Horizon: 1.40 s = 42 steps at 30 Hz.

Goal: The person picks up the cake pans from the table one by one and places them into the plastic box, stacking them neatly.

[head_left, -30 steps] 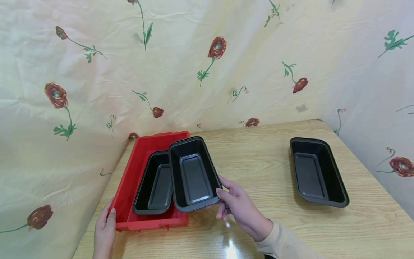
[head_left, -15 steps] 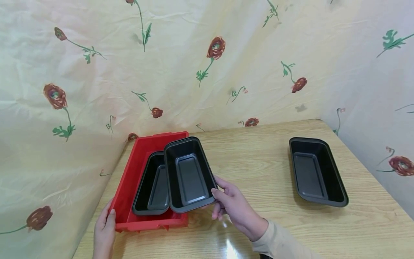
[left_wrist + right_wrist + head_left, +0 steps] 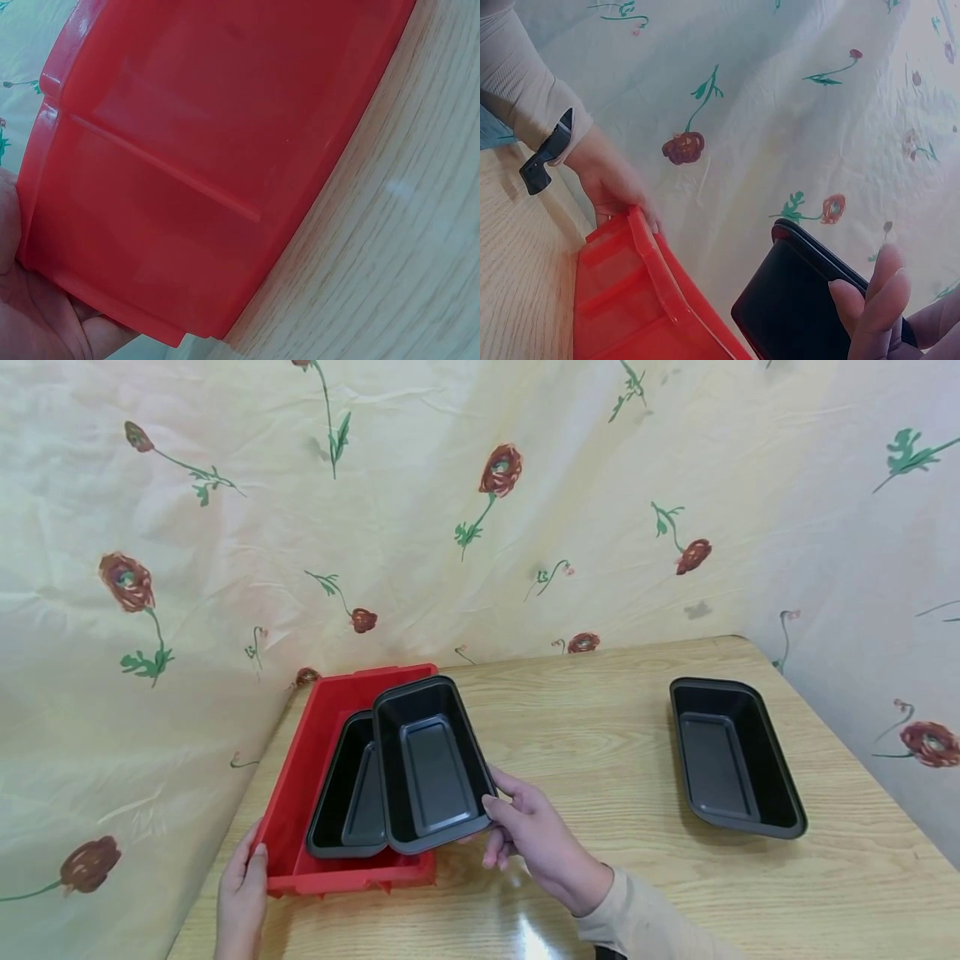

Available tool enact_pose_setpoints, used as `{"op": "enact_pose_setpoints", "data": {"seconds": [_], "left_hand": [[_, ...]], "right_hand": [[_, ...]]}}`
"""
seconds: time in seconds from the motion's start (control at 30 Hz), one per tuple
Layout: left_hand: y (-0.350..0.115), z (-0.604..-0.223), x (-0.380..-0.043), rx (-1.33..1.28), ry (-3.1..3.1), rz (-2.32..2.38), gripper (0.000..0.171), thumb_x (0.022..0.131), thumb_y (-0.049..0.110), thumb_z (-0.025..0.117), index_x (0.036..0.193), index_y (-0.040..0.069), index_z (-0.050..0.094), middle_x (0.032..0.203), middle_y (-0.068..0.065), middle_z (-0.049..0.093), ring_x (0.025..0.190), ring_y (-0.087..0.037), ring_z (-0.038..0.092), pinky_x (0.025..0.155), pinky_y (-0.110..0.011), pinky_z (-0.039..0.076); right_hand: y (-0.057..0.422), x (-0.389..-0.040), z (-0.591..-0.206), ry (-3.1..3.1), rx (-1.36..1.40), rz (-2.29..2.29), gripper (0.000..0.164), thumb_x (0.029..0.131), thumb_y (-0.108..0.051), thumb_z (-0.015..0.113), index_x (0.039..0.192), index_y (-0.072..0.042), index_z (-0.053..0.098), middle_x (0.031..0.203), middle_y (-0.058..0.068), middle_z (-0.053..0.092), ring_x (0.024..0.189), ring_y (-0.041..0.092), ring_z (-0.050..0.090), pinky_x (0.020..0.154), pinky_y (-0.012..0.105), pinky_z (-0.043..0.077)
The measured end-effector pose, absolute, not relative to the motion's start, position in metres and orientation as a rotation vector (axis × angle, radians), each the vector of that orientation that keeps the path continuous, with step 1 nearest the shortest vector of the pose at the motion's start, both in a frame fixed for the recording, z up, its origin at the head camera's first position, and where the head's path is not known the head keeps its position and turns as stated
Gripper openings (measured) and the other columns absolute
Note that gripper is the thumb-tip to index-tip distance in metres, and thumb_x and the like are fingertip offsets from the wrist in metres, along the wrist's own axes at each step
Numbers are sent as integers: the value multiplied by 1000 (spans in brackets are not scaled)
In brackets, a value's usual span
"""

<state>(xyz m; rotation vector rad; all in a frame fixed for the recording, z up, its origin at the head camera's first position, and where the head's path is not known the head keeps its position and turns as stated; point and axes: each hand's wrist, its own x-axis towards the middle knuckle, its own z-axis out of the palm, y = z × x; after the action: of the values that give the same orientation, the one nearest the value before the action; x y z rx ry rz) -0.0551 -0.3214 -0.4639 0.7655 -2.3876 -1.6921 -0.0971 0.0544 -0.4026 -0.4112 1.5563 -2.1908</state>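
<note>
A black loaf pan (image 3: 435, 768) is tilted over the right part of a red plastic bin (image 3: 292, 802). My right hand (image 3: 536, 835) pinches the pan's near right corner, thumb on the rim and other fingers below. Inside the bin lies a second black loaf pan (image 3: 348, 802), its right side hidden beneath the held one. At the bin's near left corner, my left hand (image 3: 243, 893) grips the wall, thumb on the near face. In the left wrist view, that hand (image 3: 45, 307) wraps the corner of the bin (image 3: 172, 172).
A third black loaf pan (image 3: 735, 760) stands on the wooden table (image 3: 585, 727) toward the right. Behind the table hangs a flower-patterned cloth (image 3: 420, 527), which also runs down the left and right sides.
My right hand has moved the held loaf pan a little to the left, so it covers more of the pan in the bin. The left hand and bin have stayed put.
</note>
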Motion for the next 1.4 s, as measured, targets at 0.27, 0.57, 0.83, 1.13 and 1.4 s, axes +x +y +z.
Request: {"op": "enact_pose_setpoints", "data": {"seconds": [0.27,0.57,0.83,1.13,1.4], "left_hand": [[-321,-463,-55,773,-2403,-1686,55,114,28,28,167,15,18,166,-21,26,143,-43,35,69,-4,42],[-322,-462,-55,781,-2404,-1680,56,114,27,30,167,14,18,166,-22,26,143,-44,35,69,-6,43],[-322,-463,-55,786,-2417,-1654,56,114,27,29,167,14,19,165,-23,26,143,-45,35,69,-5,41],[-323,-463,-56,798,-2425,-1644,56,114,28,29,167,15,19,165,-23,27,143,-45,36,71,-7,43],[-323,-463,-56,801,-2442,-1635,56,114,28,28,167,15,19,165,-22,28,143,-44,37,89,-24,48]], "right_hand": [[48,-98,-401,1559,-421,-2186,56,110,-7,41,162,2,24,92,32,72,47,8,61,46,19,47],[43,-98,-401,1550,-423,-2190,57,109,-7,41,162,2,22,92,32,72,48,7,61,46,19,47],[38,-99,-402,1524,-425,-2200,57,109,-7,41,163,1,22,90,24,75,48,7,61,46,19,47],[31,-101,-400,1511,-426,-2192,56,109,-8,42,162,0,26,89,20,76,48,8,62,47,19,48],[25,-101,-400,1514,-393,-2191,56,109,-7,42,162,1,26,95,18,76,48,7,62,46,19,48]]}}
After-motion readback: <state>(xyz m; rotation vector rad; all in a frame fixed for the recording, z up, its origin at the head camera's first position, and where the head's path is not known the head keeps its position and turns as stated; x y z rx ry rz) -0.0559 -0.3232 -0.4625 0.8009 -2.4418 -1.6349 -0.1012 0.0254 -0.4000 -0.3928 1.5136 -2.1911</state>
